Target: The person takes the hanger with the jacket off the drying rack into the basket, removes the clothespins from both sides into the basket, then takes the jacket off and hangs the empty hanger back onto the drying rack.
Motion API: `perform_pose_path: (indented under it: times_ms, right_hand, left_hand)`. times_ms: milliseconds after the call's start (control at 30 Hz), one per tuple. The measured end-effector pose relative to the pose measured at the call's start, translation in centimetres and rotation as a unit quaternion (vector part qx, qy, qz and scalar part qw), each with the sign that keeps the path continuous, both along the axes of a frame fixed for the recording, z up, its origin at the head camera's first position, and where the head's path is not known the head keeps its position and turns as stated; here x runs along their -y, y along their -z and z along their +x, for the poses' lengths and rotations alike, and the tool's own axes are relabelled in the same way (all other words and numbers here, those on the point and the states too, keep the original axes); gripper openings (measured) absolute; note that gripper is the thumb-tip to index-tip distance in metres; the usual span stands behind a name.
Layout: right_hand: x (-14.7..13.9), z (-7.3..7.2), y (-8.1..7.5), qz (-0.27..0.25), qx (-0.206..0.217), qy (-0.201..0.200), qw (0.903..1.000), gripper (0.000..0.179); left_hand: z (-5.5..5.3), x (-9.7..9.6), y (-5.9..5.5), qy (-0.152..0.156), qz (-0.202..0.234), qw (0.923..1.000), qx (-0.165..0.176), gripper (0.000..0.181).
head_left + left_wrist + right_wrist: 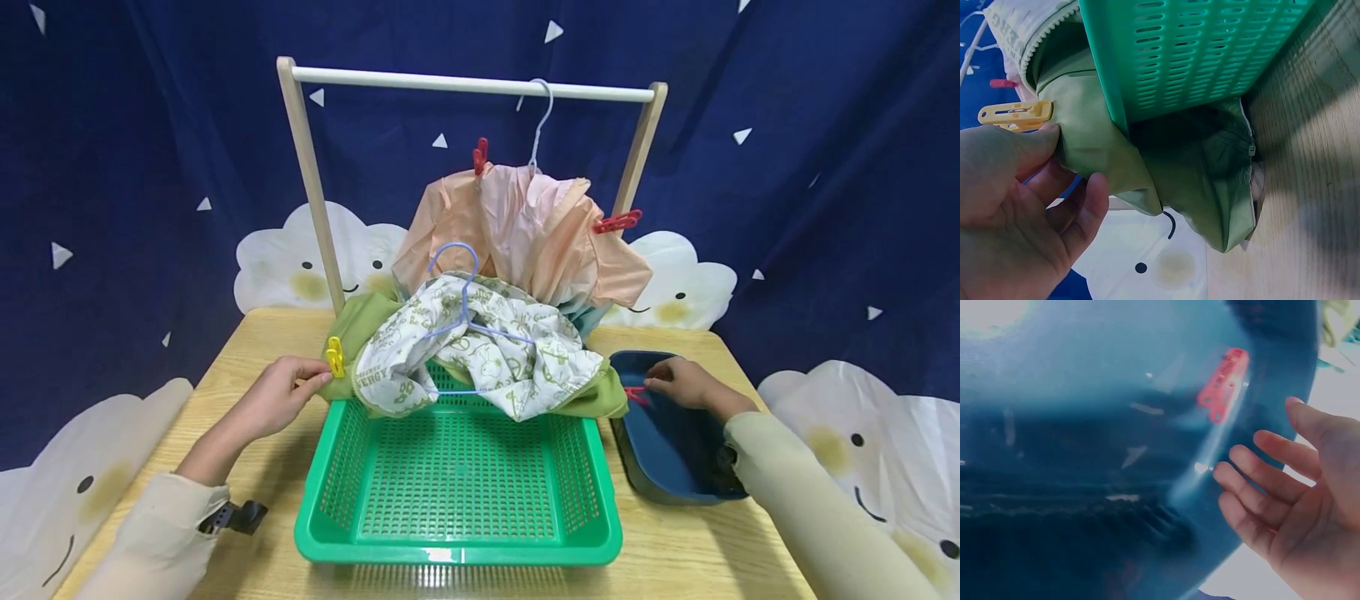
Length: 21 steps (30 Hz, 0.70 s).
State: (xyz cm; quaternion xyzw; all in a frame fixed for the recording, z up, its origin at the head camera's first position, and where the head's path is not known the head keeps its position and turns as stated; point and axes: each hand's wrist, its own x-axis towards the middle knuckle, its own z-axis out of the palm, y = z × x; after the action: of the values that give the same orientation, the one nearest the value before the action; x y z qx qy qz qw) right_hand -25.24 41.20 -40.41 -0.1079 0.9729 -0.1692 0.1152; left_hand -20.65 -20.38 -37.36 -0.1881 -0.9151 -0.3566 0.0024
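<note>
Wooden table [273, 333] | right hand [1310, 525], red clip [1224, 385] | gap: right-wrist view only

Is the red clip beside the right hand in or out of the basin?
In: the right wrist view shows the red clip inside the blue basin.

Soft light fills the head view, casting shadows on the surface [247, 354]. The left wrist view is dimmer; the right is hazy, with white glare on the blue bin [1085, 456].
</note>
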Motion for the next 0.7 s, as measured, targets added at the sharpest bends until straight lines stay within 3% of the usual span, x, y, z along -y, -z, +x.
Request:
perform_pose_path:
  times_ms: [367,700]
  right_hand:
    - [0.1,1.3,-2.8,-0.036,-0.072,-0.015,0.9966,0.037]
    - [3.3,2.9,-5.9,-0.064,-0.126,-0.037,0.9893,0.034]
  left_hand:
    - [0.0,0.0,0.0,-0.001,0.001,1.0000,-0.003,0.023]
    - [-0.1,0.1,0.0,-0.003,0.000,1.0000,0.004,0.023]
